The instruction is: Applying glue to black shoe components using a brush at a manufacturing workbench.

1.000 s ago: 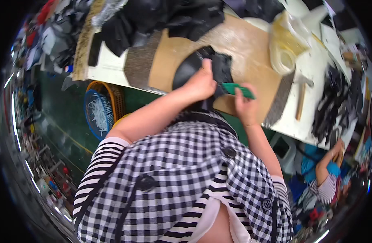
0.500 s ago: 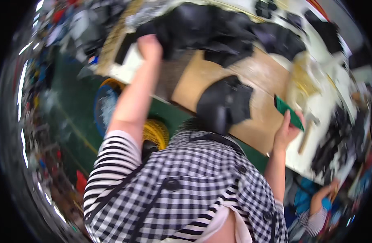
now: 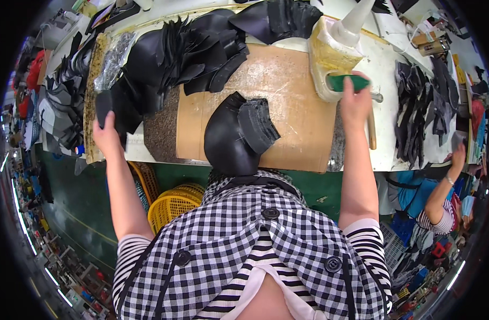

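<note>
At the left end of the table, my left hand [image 3: 108,140] is closed on a small dark flat piece [image 3: 103,104]. Right behind it lies a fanned pile of black curved leather-like pieces [image 3: 154,58]. My right hand [image 3: 355,109] grips a flat green scraper [image 3: 356,82] at the opening of a white plastic glue container [image 3: 321,50], stained yellow. The scraper's far end is partly hidden at the container's rim. Between my hands, a black curved piece [image 3: 223,136] with a stack of dark grey strips [image 3: 260,125] on it lies on brown cardboard [image 3: 303,128], overhanging the table's near edge.
A hammer [image 3: 372,128] lies beside my right wrist. Dark strips [image 3: 415,112] hang together farther right, near a co-worker's arm [image 3: 441,197]. More cut pieces [image 3: 60,114] are heaped at far left. Yellow baskets [image 3: 172,205] stand below the table edge.
The view has turned and steadied. My right hand has brought the green scraper over to the glue container. My left hand now shows a dark piece in its fingers, beside the pile.
</note>
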The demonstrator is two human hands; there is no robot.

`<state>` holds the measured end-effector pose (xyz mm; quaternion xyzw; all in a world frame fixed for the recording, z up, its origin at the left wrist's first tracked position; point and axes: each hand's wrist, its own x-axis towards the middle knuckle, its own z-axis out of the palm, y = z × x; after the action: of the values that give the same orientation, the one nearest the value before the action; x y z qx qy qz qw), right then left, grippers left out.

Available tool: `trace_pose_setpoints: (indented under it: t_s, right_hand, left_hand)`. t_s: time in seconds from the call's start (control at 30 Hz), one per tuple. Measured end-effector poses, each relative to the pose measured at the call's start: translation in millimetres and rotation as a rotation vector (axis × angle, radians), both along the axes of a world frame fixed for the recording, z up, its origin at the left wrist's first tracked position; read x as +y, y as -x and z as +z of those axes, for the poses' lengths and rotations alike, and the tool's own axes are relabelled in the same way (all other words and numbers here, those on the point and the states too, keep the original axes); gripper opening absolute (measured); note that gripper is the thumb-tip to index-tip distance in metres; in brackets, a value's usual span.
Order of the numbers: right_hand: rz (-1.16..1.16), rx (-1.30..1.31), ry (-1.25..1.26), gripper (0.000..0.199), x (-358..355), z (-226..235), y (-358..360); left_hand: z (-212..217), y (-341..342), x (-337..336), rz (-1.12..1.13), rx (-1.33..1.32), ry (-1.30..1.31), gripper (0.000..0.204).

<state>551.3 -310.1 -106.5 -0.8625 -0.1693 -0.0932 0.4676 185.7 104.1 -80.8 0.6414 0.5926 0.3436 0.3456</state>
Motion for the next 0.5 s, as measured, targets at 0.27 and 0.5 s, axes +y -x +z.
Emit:
trace_pose_setpoints:
  t_s: [0.27,0.5]
  right_hand:
    - [0.006,0.165,-0.295,0.024,-22.9,-0.4,6.1]
    - [-0.007,0.219,-0.503,0.031,-19.7,-19.2,22.8]
  left_hand:
    - [1.4,-56.6,-194.7,-0.55,-0.245,0.719,0.024]
    - [-67.1,-109.1,-234.2,-0.766,-0.121,0.767,0.02]
